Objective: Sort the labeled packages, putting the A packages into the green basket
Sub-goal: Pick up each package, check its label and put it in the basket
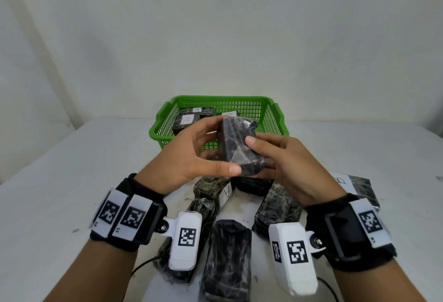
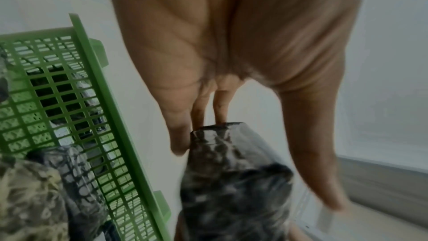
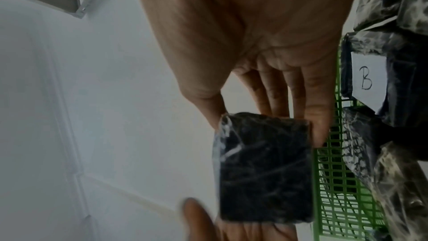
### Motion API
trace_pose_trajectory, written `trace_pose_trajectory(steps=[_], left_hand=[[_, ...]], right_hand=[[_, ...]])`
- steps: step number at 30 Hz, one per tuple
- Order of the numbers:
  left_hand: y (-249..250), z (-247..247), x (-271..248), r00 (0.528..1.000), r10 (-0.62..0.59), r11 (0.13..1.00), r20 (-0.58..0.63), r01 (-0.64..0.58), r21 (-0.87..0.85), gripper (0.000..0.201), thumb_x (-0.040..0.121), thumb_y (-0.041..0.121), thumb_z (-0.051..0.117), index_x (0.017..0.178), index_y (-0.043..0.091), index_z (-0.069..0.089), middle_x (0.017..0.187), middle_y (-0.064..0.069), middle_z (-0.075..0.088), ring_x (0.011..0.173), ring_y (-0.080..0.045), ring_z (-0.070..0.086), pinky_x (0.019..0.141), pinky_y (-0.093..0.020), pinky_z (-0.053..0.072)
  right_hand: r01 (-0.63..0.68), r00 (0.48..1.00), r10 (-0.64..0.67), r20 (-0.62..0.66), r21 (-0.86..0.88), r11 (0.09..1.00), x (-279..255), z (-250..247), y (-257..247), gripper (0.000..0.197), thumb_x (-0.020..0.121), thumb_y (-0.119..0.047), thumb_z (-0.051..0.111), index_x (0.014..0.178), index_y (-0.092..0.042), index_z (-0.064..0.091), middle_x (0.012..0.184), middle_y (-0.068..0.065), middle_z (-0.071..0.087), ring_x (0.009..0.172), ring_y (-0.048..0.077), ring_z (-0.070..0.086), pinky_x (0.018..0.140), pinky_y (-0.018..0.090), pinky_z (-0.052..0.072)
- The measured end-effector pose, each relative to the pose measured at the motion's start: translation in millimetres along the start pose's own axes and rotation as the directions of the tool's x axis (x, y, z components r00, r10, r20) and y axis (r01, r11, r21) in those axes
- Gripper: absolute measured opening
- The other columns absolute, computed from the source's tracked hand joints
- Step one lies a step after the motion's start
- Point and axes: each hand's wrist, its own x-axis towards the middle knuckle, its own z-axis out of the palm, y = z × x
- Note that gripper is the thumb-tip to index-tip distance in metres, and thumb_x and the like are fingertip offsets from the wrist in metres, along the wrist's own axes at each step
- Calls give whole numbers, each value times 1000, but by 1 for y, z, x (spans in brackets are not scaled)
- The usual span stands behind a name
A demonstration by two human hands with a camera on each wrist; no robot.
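In the head view, both hands hold one dark wrapped package (image 1: pixel 236 144) at frame centre, raised in front of the green basket (image 1: pixel 275 119): the left hand (image 1: pixel 191 155) pinches its left side, the right hand (image 1: pixel 285 165) clasps its right side, thumb on top. No label shows on it. Packages marked A (image 1: pixel 188 119) lie inside the basket; more packages, one marked A (image 1: pixel 226 192) and one marked B (image 1: pixel 341 180), lie on the white table (image 1: pixel 60 181) in the lower half. In the left wrist view, fingertips (image 2: pixel 183 135) touch the package's top edge at lower centre, basket at left. In the right wrist view, fingers (image 3: pixel 315 116) and thumb grip the package at centre; a B package (image 3: pixel 368 78) sits at right.
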Motion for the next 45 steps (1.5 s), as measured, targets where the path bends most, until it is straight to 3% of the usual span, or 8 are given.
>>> trace_pose_trajectory(steps=[5, 11, 16, 21, 24, 28, 39, 45], left_hand=[[6, 6, 0, 993, 5, 997, -116, 4, 75, 60, 78, 29, 77, 133, 15, 59, 122, 0, 71, 116, -15, 67, 95, -29, 55], [7, 2, -3, 978, 143, 988, -149, -130, 88, 73, 67, 4, 85, 132, 13, 55, 126, -3, 67, 120, -19, 64, 103, -41, 50], [7, 3, -4, 984, 162, 980, -79, -151, 128, 80, 64, 6, 89, 135, 14, 52, 133, 1, 62, 128, -17, 57, 108, -46, 47], [8, 2, -5, 1000, 7, 995, -18, -5, 96, 81, 73, 52, 77, 143, 21, 48, 137, 5, 61, 127, -13, 58, 102, -38, 51], [5, 2, -2, 999, 7, 997, -41, -4, 80, 62, 75, 37, 75, 130, 13, 61, 123, -5, 70, 115, -21, 67, 98, -39, 54], [3, 0, -2, 996, 38, 996, -76, -32, 83, 74, 65, 36, 81, 132, 16, 57, 123, 0, 70, 115, -15, 66, 101, -36, 52], [7, -3, -4, 994, 46, 999, -95, -46, -4, 69, 65, 31, 79, 130, 19, 58, 126, 3, 69, 120, -16, 64, 105, -43, 49], [8, -6, -8, 998, 8, 1000, 68, -7, -19, 75, 70, 22, 77, 140, 12, 52, 135, -10, 61, 126, -28, 59, 106, -52, 46]], right_hand=[[131, 991, -131, -9, -61, 990, -2, 0, 0, 46, 80, -11, 84, 121, -25, 69, 108, -2, 81, 95, 15, 79, 74, 27, 62], [35, 996, -35, 83, -2, 999, -2, 3, -1, 84, 66, -53, 86, 139, -23, 59, 126, 2, 75, 112, 21, 75, 104, 45, 55], [35, 993, -41, 109, 57, 998, -6, 5, -3, 52, 86, -42, 78, 123, -6, 71, 120, 12, 77, 111, 26, 73, 100, 40, 57], [105, 993, -107, 54, 42, 994, 0, 1, 1, 76, 70, -25, 93, 136, -8, 62, 127, 7, 75, 119, 21, 71, 107, 40, 52], [116, 991, -118, 61, 30, 993, 1, 2, 3, 89, 58, -38, 92, 138, -13, 62, 132, 6, 72, 126, 20, 67, 113, 43, 49], [163, 986, -162, 42, -40, 986, 1, 1, 2, 84, 57, -48, 94, 130, -16, 68, 126, 1, 75, 122, 19, 69, 113, 47, 49], [244, 967, -232, 101, -123, 962, -2, -4, 0, 84, 55, -37, 91, 133, -24, 63, 128, -10, 73, 119, 8, 69, 107, 32, 54], [86, 981, -90, 174, 33, 996, -6, -4, -6, 59, 88, -46, 69, 131, -6, 68, 130, 17, 71, 121, 32, 68, 98, 36, 56]])
